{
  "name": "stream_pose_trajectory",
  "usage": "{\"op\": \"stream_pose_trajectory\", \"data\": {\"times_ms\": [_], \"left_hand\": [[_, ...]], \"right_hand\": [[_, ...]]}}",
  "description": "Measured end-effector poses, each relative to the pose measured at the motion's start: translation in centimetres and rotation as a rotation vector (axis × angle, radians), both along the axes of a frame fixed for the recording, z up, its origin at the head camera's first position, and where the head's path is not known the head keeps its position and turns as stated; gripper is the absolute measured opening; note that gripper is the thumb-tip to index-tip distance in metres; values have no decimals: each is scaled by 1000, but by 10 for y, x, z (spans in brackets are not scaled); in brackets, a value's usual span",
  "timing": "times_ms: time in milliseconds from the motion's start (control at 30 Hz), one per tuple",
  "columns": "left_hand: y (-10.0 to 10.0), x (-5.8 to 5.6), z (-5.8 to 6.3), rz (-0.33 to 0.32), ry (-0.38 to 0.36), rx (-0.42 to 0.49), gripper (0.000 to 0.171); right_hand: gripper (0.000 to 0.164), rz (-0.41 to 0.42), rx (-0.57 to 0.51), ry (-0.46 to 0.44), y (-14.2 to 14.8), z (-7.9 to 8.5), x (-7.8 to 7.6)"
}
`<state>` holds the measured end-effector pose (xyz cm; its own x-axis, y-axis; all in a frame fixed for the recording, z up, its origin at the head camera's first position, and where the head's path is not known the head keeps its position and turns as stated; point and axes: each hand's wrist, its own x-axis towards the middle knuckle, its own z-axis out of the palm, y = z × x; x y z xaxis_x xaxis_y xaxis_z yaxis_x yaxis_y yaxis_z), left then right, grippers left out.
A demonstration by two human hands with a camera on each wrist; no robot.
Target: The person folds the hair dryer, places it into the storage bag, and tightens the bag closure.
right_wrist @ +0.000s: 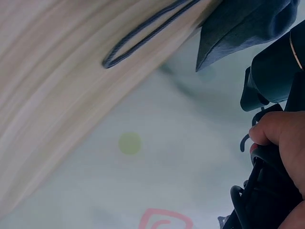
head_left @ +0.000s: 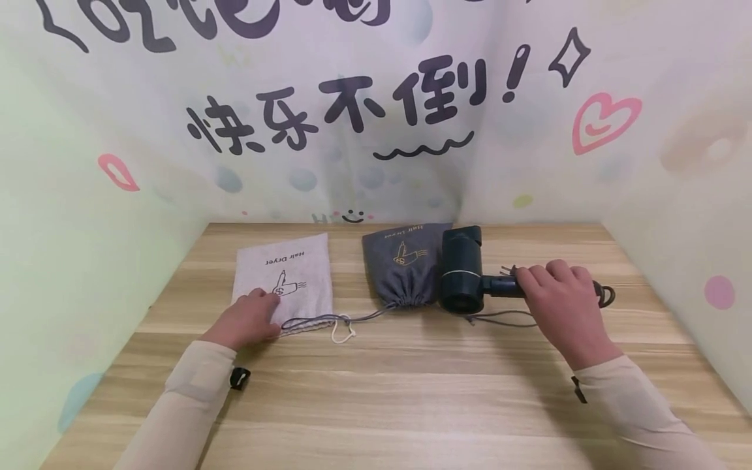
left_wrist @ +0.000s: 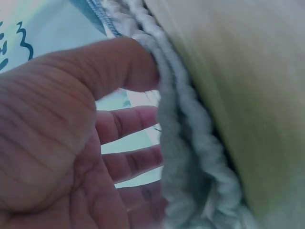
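A light grey cloth drawstring bag [head_left: 302, 277], printed "Hair Dryer", lies on the wooden table at the left. My left hand [head_left: 251, 318] grips its lower left corner, thumb and fingers at the gathered mouth edge [left_wrist: 178, 124]. At the right, my right hand [head_left: 561, 300] holds a dark hair dryer [head_left: 462, 271] by its handle, barrel to the left. The dryer's folded black cord [right_wrist: 243, 195] is gripped along with the handle. Between the hands is a dark grey drawstring bag [head_left: 405, 267] with its mouth gathered; the dryer's barrel overlaps its right edge in the head view.
Dark drawstrings [head_left: 499, 318] trail out on both sides of the dark bag, the left one reaching over the light bag's mouth. A short white drawstring loop [head_left: 343, 331] lies beside it. A printed cloth backdrop [head_left: 352, 163] rises behind the table [head_left: 376, 405].
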<state>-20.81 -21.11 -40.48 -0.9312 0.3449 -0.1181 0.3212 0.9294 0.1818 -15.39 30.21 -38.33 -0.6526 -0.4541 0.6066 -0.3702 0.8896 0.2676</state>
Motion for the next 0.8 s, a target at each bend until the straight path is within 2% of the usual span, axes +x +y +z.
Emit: {"op": "stream_pose_trajectory", "data": {"times_ms": [200, 333, 400, 633, 700, 800], "left_hand": [[9, 4, 10, 29, 60, 70, 52], [22, 11, 18, -7, 133, 150, 46], [31, 15, 22, -45, 213, 197, 41], [73, 25, 35, -232, 608, 436, 25], [84, 29, 38, -283, 672, 482, 25], [98, 32, 42, -348, 725, 524, 27]], "right_hand": [[39, -2, 9, -23, -12, 3, 1], [41, 2, 11, -26, -18, 4, 1], [41, 9, 9, -21, -21, 5, 0], [41, 33, -7, -9, -30, 6, -2], [42, 36, -6, -11, -33, 6, -2], [42, 38, -4, -8, -38, 7, -2]]}}
